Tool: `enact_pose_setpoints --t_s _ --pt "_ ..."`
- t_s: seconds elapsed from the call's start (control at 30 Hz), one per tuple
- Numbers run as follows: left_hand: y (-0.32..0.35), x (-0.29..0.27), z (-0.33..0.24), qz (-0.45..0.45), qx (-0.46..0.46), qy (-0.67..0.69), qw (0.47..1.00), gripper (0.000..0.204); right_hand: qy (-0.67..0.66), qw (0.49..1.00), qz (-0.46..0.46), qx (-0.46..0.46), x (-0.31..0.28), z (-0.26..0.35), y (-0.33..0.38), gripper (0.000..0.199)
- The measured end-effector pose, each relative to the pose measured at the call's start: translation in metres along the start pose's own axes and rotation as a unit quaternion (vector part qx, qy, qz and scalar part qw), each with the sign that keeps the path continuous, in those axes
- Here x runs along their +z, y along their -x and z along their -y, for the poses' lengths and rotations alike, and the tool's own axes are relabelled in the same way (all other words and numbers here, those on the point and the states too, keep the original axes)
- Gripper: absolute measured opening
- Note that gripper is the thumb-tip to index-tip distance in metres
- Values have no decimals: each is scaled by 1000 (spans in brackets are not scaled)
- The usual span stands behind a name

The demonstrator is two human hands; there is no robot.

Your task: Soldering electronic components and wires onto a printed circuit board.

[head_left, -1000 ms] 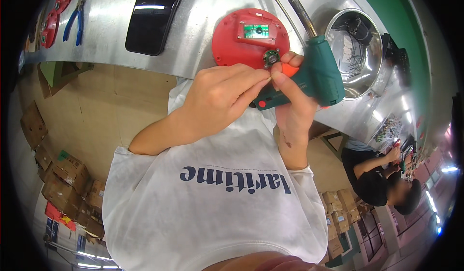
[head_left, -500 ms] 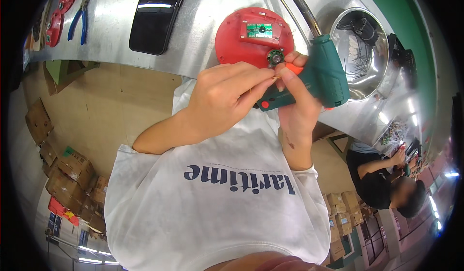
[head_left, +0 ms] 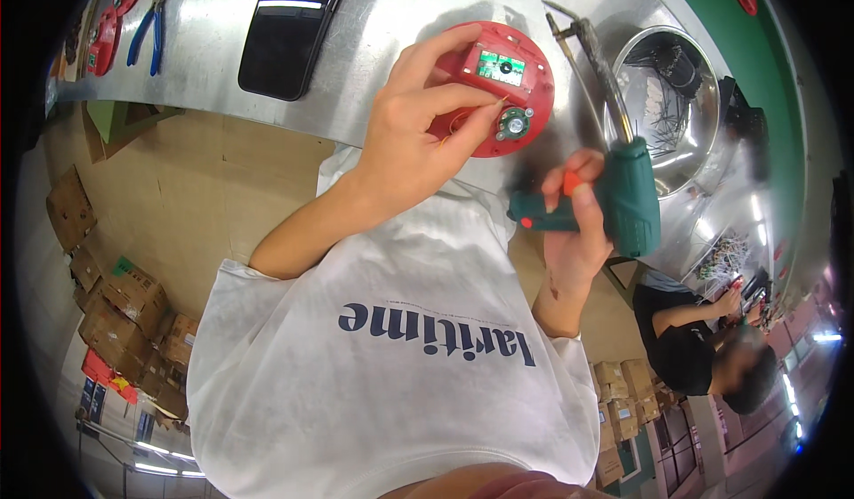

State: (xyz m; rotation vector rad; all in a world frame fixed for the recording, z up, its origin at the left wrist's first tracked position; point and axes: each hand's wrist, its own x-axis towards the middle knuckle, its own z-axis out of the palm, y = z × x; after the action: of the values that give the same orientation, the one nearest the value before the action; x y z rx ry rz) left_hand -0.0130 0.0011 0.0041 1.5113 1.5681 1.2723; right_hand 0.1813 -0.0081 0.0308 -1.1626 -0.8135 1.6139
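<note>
The left hand (head_left: 405, 134) rests on a round red device (head_left: 498, 85) that lies flat on the metal table (head_left: 382, 19) near its front edge, face up, with a small green circuit board (head_left: 501, 68) and a little round part (head_left: 513, 124) showing on top. Thumb and fingers are pinched together on a thin wire at the disc's lower side. The right hand (head_left: 574, 232) is clamped around the handle of a green power screwdriver (head_left: 614, 197), held just off the disc to its right. The tool's long axis runs up and away from the person, its dark shaft (head_left: 596, 63) pointing toward the table's far side (the tip is too blurred to read). A steel bowl (head_left: 667, 99) sits beyond it, a black phone (head_left: 289, 28) and blue pliers (head_left: 147, 23) farther left.
</note>
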Motion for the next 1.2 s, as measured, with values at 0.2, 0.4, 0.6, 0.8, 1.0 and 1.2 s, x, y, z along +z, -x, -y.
enact_pose_setpoints --t_s 0.2,0.4,0.6,0.8,1.0,1.2 --pt "-3 -2 1 45 -19 29 998 12 77 997 15 28 -21 9 18 23" --pt "-5 5 2 20 -20 14 1000 6 167 982 52 67 -33 16 22 21" --pt "-5 7 2 13 -32 -3 999 5 227 971 56 50 -42 16 20 24" --pt "-6 6 0 16 -39 3 999 4 245 967 46 43 -42 19 21 27" --pt "-7 6 0 15 -42 3 999 5 278 957 70 34 -50 17 20 25" --pt "-7 6 1 15 -46 1 999 5 301 949 86 20 -51 15 20 25"
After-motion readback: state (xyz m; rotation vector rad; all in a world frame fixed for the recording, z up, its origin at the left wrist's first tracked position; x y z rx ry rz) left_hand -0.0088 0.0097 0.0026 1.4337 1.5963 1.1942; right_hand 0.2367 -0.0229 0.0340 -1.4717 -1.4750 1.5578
